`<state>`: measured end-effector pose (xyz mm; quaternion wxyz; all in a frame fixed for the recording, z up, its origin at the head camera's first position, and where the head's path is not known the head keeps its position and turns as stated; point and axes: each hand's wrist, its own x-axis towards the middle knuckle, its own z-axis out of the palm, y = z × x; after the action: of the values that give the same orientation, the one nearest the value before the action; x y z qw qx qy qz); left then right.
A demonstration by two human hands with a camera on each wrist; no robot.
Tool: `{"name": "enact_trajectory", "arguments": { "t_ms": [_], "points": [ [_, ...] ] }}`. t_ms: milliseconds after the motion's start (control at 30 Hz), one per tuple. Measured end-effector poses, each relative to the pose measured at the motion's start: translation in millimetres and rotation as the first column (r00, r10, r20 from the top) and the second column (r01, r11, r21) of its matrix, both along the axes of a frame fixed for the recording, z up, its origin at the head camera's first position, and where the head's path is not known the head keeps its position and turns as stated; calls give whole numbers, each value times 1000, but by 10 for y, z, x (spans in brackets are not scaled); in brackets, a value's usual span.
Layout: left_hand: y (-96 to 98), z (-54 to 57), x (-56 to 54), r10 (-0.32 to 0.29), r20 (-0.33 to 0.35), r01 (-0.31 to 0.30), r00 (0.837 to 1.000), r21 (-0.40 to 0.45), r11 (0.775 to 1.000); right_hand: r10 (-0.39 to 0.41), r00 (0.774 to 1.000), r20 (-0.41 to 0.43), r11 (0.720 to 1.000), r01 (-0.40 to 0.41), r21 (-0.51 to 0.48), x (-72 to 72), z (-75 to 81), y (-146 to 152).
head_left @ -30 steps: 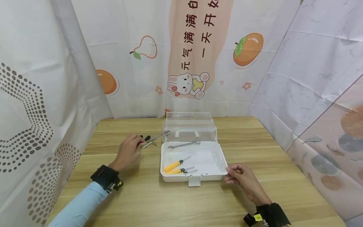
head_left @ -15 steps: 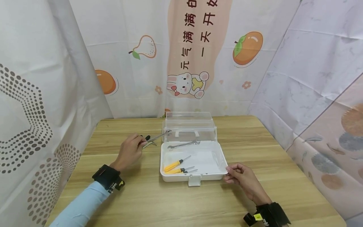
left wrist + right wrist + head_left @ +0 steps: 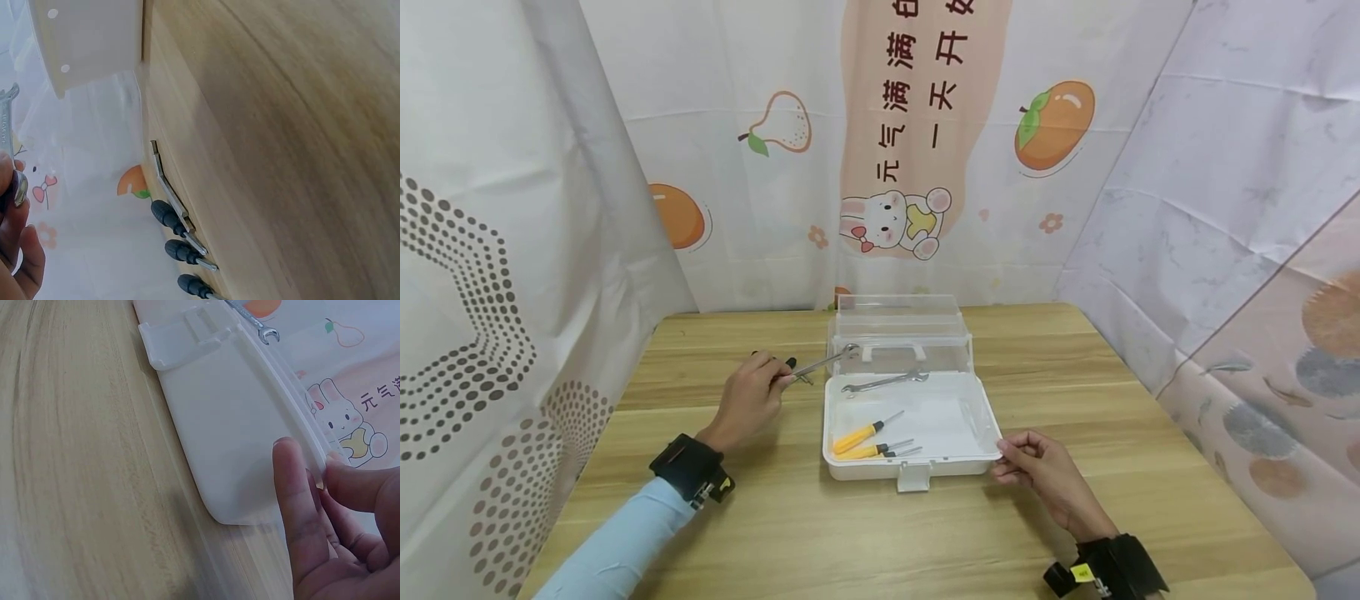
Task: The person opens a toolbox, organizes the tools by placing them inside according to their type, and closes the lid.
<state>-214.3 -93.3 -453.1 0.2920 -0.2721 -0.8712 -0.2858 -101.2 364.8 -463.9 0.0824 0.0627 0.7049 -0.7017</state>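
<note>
My left hand (image 3: 747, 404) pinches one end of a metal wrench (image 3: 822, 363), whose other end is at the box's left back corner, in front of the clear lid as the head view sees it. The left wrist view shows the wrench (image 3: 5, 128) upright between finger and thumb. My right hand (image 3: 1048, 479) pinches the right front rim of a white toolbox (image 3: 872, 472); the right wrist view shows thumb and fingers on its edge. Inside the box lie another wrench (image 3: 886, 382) and yellow-handled screwdrivers (image 3: 854, 437) near the front left.
Beyond my left hand, a hex key (image 3: 167, 187) and black-handled screwdrivers (image 3: 182, 251) lie on the wooden table (image 3: 790, 525). The toolbox's clear lid (image 3: 898, 329) stands raised at the back. Printed curtains (image 3: 737, 217) hang behind and at both sides.
My left hand has moved slightly to the right with the wrench, toward the toolbox. My right hand has stayed at the rim.
</note>
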Motion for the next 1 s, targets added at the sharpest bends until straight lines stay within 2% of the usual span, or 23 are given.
{"name": "enact_trajectory", "arguments": {
  "t_ms": [367, 1000],
  "points": [
    [54, 16, 11, 0, -4, 0, 1000, -21, 1000, 7, 1000, -2, 1000, -7, -21, 10, -10, 5],
    [112, 13, -56, -13, -39, 12, 999, -34, 999, -12, 1000, 11, 1000, 12, -8, -8, -47, 14]
  ]
}}
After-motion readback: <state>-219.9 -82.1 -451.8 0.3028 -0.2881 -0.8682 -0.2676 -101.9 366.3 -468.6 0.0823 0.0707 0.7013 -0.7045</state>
